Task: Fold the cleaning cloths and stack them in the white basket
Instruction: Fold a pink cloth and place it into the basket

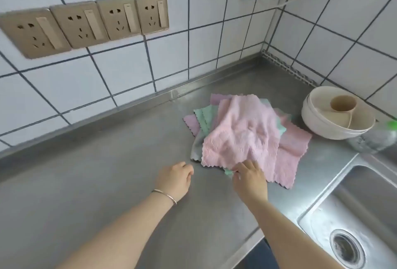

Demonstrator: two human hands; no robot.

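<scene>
You stand at a stainless-steel table [96, 183] set into a tiled corner: white wall tiles [71, 88] with dark grout run along the far side and turn down the right. Four tan wall sockets [86, 24] sit in a row on the far wall, upper left. A steel sink [354, 215] with a round drain [347, 249] is let into the table at the near right.

The cleaning cloths [242, 133] lie in a loose, unfolded pile on the table, right of centre and toward the far wall. A pink one is on top, with green, lilac and grey edges showing beneath it, all with scalloped hems. Just right of the pile stand stacked cream bowls [318, 127], a tan cup [343, 103] resting in the top one. A clear plastic bottle with a green cap [378, 135] lies beside the bowls, blurred.

Your right hand [250, 179] is at the near edge of the pile, fingers curled and pinching the cloth hem there. Your left hand [175, 179] rests low over the bare table just left of the pile, fingers loosely curled, holding nothing; a thin bracelet [164, 196] circles that wrist. Cords and hanging items on the wall at upper right are too blurred to identify.
</scene>
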